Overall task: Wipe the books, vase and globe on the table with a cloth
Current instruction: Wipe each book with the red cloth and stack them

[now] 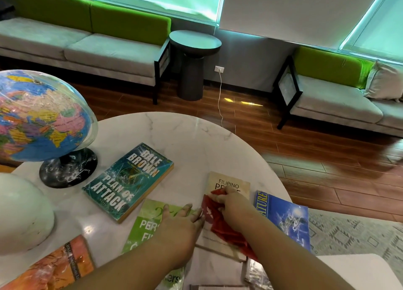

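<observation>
Far left on the marble table (185, 132), globe (41, 115) and pale vase (21, 213), well apart from both hands. Nearer, teal book (128, 180) reading DALE BROWN, PLAN OF ATTACK; blue book (287, 217) showing "ATURE". Beige book (231, 180), FILIPINO legible, long axis near-to-far, right beneath right hand (234, 204) bunching red cloth (220, 228). Left hand (181, 224) flat, fingers straight, at its left edge.

Globe (41, 115) left of books (128, 180) on table (185, 132)

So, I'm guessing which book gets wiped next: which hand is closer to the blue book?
Right. The right hand, gripping the red cloth on the beige book, is just left of the blue book. The left hand lies farther left, on the green book.
</observation>
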{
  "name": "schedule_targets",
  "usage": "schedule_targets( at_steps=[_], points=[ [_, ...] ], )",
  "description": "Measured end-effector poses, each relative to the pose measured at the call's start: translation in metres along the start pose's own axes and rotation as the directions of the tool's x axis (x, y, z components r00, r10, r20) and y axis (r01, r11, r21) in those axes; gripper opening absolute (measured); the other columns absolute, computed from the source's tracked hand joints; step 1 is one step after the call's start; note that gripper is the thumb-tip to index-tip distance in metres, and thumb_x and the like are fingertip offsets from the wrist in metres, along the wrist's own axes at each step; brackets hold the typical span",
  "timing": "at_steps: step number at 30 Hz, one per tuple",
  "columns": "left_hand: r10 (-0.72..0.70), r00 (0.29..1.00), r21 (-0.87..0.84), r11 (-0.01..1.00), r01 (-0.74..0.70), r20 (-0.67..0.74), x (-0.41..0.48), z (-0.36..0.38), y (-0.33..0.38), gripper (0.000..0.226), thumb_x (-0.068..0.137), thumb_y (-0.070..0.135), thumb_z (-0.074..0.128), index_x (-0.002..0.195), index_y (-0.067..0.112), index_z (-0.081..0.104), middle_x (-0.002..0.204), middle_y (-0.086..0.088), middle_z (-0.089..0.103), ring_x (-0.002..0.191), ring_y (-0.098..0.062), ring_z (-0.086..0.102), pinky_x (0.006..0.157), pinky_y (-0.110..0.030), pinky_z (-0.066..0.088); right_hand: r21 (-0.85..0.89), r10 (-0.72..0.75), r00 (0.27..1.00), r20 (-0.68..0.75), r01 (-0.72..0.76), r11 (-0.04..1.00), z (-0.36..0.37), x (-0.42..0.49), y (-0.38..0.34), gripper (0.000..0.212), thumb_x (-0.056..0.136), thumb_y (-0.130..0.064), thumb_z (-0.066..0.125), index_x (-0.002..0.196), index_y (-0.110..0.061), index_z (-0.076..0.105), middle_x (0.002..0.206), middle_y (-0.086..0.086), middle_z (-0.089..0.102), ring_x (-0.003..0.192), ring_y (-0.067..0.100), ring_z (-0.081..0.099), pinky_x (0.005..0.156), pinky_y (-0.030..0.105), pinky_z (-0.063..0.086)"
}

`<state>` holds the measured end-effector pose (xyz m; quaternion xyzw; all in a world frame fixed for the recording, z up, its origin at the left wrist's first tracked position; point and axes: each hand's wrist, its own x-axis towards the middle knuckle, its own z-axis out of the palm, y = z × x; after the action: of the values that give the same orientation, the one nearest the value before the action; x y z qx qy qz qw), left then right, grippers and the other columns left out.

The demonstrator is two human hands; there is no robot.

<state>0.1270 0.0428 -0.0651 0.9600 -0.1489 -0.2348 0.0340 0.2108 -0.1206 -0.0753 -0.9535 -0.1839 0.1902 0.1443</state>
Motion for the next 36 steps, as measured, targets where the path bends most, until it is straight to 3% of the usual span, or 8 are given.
schedule_targets(
  at_steps=[2, 5, 12, 17, 22, 27, 30, 36],
  points=[
    [0.0, 1.0, -0.008, 1.0, 0.0, -0.002, 0.0, 0.0, 0.001, 0.064, 0.098, 0.021, 0.038, 0.154, 0.028, 0.007, 0.162, 0.009, -0.001, 0.149, -0.018, -0.005, 0.111, -0.065, 0.0, 0.008, 0.061, 0.997, -0.047, -0.061, 0.998, -0.003, 0.003, -0.002, 0.036, 0.097, -0.016, 0.045, 0.132, -0.021, 0.054, 0.102, -0.017, 0.046, 0.108, 0.013, 0.056, 0.075, -0.002, 0.037],
    [0.001, 1.0, -0.011, 1.0, -0.001, -0.008, 0.0, 0.0, 0.002, 0.064, 0.098, 0.021, 0.037, 0.154, 0.028, 0.006, 0.162, 0.009, -0.002, 0.149, -0.018, -0.005, 0.111, -0.065, 0.0, -0.125, 0.038, 0.997, 0.065, -0.03, 0.992, 0.003, 0.008, -0.009, 0.041, 0.093, -0.022, 0.051, 0.134, -0.029, 0.051, 0.121, -0.001, 0.042, 0.115, 0.028, 0.052, 0.099, 0.029, 0.042],
    [0.0, 1.0, -0.005, 1.0, 0.0, 0.012, 0.0, -0.002, 0.002, 0.065, 0.098, 0.019, 0.036, 0.154, 0.028, 0.004, 0.161, 0.01, -0.005, 0.148, -0.018, -0.007, 0.11, -0.066, -0.002, -0.18, 0.066, 0.998, 0.013, -0.062, 0.982, -0.01, 0.02, -0.007, 0.054, 0.093, -0.016, 0.049, 0.144, -0.03, 0.039, 0.141, 0.001, 0.028, 0.118, 0.027, 0.05, 0.102, 0.031, 0.04],
    [-0.002, 1.0, -0.01, 1.0, 0.002, 0.018, 0.001, -0.002, 0.002, 0.066, 0.097, 0.017, 0.037, 0.154, 0.028, 0.006, 0.161, 0.01, -0.004, 0.148, -0.018, -0.007, 0.11, -0.066, -0.002, -0.132, 0.004, 1.0, -0.02, -0.007, 0.991, -0.018, 0.025, -0.004, 0.03, 0.093, -0.021, 0.056, 0.124, -0.019, 0.054, 0.107, -0.001, 0.051, 0.095, 0.018, 0.059, 0.084, 0.026, 0.046],
    [0.005, 1.0, -0.006, 1.0, -0.005, 0.024, 0.001, -0.002, 0.002, 0.062, 0.099, 0.02, 0.034, 0.154, 0.028, 0.006, 0.161, 0.011, -0.005, 0.148, -0.018, -0.008, 0.11, -0.067, -0.002, -0.17, 0.072, 0.997, 0.022, -0.067, 0.983, -0.02, 0.027, -0.017, 0.046, 0.093, -0.013, 0.048, 0.137, -0.024, 0.048, 0.133, 0.002, 0.039, 0.113, 0.024, 0.053, 0.089, 0.026, 0.041],
    [-0.005, 1.0, 0.004, 1.0, 0.005, 0.015, 0.003, 0.0, -0.001, 0.063, 0.099, 0.019, 0.036, 0.154, 0.029, 0.006, 0.161, 0.011, -0.004, 0.148, -0.017, -0.008, 0.11, -0.066, -0.001, -0.041, 0.087, 0.996, -0.03, -0.089, 0.995, -0.03, 0.031, -0.009, 0.043, 0.094, -0.017, 0.05, 0.137, -0.027, 0.049, 0.111, -0.017, 0.048, 0.096, 0.003, 0.053, 0.075, 0.002, 0.039],
    [-0.004, 1.0, 0.014, 1.0, 0.003, 0.023, 0.002, 0.0, 0.002, 0.063, 0.099, 0.018, 0.035, 0.154, 0.029, 0.006, 0.161, 0.011, -0.006, 0.148, -0.017, -0.009, 0.11, -0.066, -0.001, -0.219, 0.136, 0.991, -0.007, -0.134, 0.966, -0.026, 0.03, -0.019, 0.059, 0.091, -0.013, 0.054, 0.143, -0.033, 0.036, 0.138, -0.001, 0.032, 0.115, 0.024, 0.052, 0.099, 0.031, 0.04],
    [-0.006, 0.999, 0.031, 1.0, 0.004, 0.043, 0.002, -0.001, 0.003, 0.064, 0.099, 0.017, 0.035, 0.154, 0.028, 0.004, 0.161, 0.012, -0.008, 0.148, -0.017, -0.01, 0.11, -0.067, -0.001, -0.2, 0.121, 0.992, 0.045, -0.109, 0.974, -0.027, 0.041, -0.016, 0.056, 0.096, -0.013, 0.047, 0.144, -0.04, 0.034, 0.143, -0.002, 0.026, 0.124, 0.029, 0.043, 0.105, 0.036, 0.035]
  ],
)
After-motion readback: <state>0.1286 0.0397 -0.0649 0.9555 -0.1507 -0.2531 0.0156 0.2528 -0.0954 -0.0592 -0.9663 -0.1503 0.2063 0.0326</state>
